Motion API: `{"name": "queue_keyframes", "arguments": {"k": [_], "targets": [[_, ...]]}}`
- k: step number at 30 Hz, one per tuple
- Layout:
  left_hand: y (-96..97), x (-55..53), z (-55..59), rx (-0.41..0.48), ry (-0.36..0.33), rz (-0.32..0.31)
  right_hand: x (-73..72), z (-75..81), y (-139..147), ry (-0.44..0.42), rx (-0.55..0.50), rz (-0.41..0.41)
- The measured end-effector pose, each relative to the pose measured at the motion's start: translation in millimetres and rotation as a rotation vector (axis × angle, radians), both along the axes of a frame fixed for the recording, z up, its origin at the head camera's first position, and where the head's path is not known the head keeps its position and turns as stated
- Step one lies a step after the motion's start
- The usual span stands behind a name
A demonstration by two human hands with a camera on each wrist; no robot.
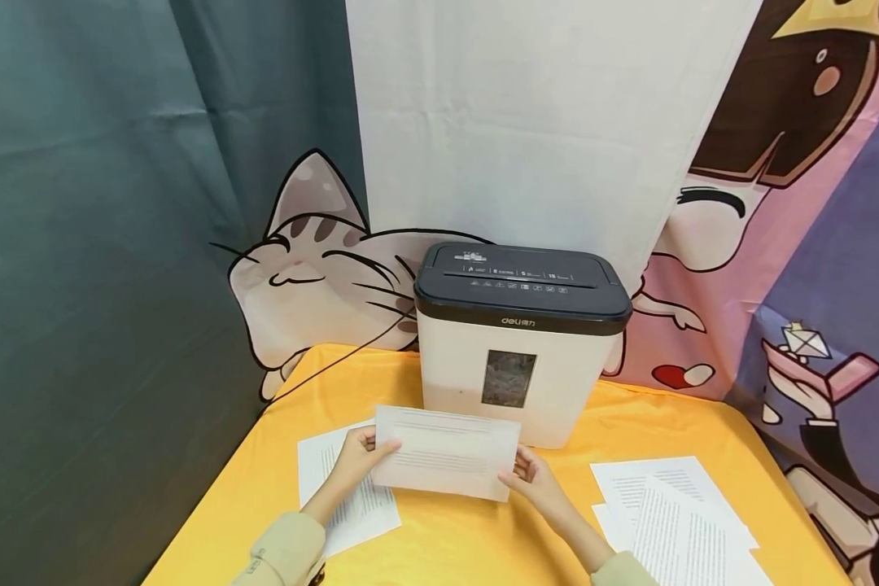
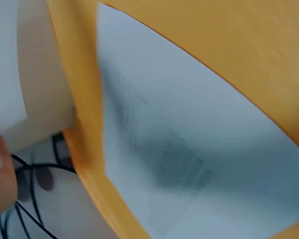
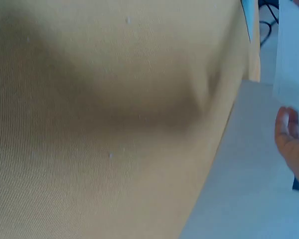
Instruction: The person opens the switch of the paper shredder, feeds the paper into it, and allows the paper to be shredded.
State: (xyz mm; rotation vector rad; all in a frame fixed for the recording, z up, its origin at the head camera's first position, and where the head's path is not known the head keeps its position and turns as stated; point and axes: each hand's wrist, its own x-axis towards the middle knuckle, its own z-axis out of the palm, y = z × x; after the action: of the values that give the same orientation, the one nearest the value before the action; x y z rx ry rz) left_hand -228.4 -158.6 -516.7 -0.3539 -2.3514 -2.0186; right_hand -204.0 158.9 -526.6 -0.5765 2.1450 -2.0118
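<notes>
Left hand (image 1: 356,457) and right hand (image 1: 540,487) pinch opposite ends of a printed paper sheet (image 1: 445,452), thumbs on its near face, fingers curled behind, forearms slanting inward. The sheet is above a yellow tablecloth (image 1: 227,509), before a Deli paper shredder (image 1: 454,358). Overlapping printed pages (image 1: 677,513) lie rightward; one page (image 1: 362,514) lies below the left hand.

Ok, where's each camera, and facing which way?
Head: on the head, facing forward and down at the shredder; left hand, right hand and sleeves show.
Left wrist: on that wrist, facing a printed sheet; left hand at left edge.
Right wrist: on that wrist, facing yellow cloth; right hand at right edge.
Both wrist views share the held paper.
</notes>
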Motion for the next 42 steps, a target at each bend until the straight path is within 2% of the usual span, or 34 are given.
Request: {"name": "queue_keyframes", "arguments": {"k": [8, 15, 20, 26, 32, 38, 42], "targets": [[23.2, 5.9, 9.9, 0.000, 0.060, 0.003, 3.4, 3.4, 14.6, -0.021, -0.014, -0.009], [41.4, 14.8, 11.6, 0.040, 0.045, 0.006, 6.3, 4.4, 21.3, -0.060, 0.037, -0.099], [51.1, 23.0, 10.5, 0.060, 0.038, -0.030, 8.6, 3.7, 25.8, -0.076, 0.053, -0.139], [55.6, 29.1, 8.2, 0.072, 0.027, -0.036, 13.1, 0.6, 29.8, -0.106, 0.069, -0.118], [57.2, 33.0, 5.4, 0.073, 0.001, -0.083, 18.6, -1.1, 31.5, -0.087, 0.093, -0.129], [56.0, 37.0, 14.6, 0.039, -0.018, -0.131, 20.4, 4.1, 29.3, -0.090, 0.072, -0.177], [54.7, 38.2, 17.1, -0.023, -0.005, -0.171, 20.4, 7.5, 28.3, -0.084, 0.062, -0.173]]}}
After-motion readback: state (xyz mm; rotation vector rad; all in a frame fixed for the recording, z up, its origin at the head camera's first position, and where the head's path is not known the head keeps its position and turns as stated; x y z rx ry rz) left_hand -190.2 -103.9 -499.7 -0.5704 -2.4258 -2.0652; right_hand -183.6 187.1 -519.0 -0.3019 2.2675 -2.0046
